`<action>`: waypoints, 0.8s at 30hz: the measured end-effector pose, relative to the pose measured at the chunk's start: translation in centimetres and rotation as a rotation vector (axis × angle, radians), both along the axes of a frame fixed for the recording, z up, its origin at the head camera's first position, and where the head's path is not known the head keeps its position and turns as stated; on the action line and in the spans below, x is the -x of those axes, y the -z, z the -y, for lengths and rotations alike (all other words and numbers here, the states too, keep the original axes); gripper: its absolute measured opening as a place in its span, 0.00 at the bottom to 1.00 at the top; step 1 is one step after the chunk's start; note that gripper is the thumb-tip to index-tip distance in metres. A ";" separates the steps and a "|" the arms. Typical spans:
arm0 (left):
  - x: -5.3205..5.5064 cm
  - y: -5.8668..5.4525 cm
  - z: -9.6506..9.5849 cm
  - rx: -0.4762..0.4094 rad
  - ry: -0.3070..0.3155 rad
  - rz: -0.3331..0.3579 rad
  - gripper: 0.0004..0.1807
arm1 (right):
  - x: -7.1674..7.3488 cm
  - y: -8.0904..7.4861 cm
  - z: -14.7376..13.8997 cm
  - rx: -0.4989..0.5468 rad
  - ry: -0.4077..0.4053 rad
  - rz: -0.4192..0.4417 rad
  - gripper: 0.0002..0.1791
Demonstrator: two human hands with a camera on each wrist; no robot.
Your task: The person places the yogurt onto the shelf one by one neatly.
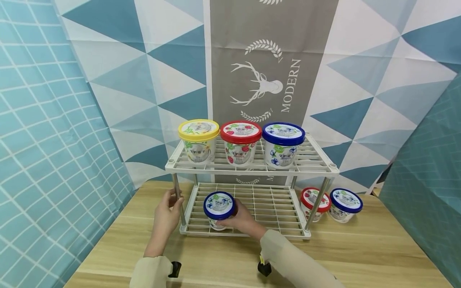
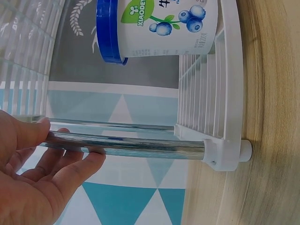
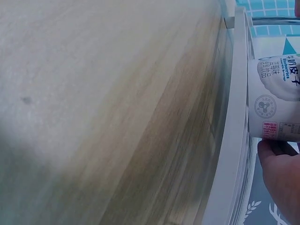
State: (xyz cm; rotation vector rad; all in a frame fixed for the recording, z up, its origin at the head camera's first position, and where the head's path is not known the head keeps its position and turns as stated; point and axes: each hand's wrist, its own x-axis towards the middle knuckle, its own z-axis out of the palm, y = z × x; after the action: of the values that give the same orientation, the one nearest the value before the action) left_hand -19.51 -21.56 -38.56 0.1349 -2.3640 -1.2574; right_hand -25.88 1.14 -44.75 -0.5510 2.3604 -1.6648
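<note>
Deer-print cloth [image 1: 264,90] hangs behind a wooden table [image 1: 360,252].

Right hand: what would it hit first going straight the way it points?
The right hand meets the blue-lidded tub it grips; beyond, probably the front left rack post, though depth is unclear.

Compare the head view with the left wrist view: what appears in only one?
Only the head view shows the right hand, the yellow-lidded tub and the red-lidded tub beside it. Only the left wrist view shows readable lettering on the green label of the held tub. Both show that tub and the left hand holding a metal post.
</note>
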 end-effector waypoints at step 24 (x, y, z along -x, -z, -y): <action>-0.1 -0.2 0.1 0.011 0.018 0.017 0.14 | -0.2 -1.2 -3.9 0.067 -0.025 -0.006 0.45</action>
State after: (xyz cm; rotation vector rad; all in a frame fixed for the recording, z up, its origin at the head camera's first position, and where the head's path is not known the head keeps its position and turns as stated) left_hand -19.37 -21.63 -38.35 0.1212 -2.3914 -1.2567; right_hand -25.66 4.99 -43.52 -0.5953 2.3002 -1.7387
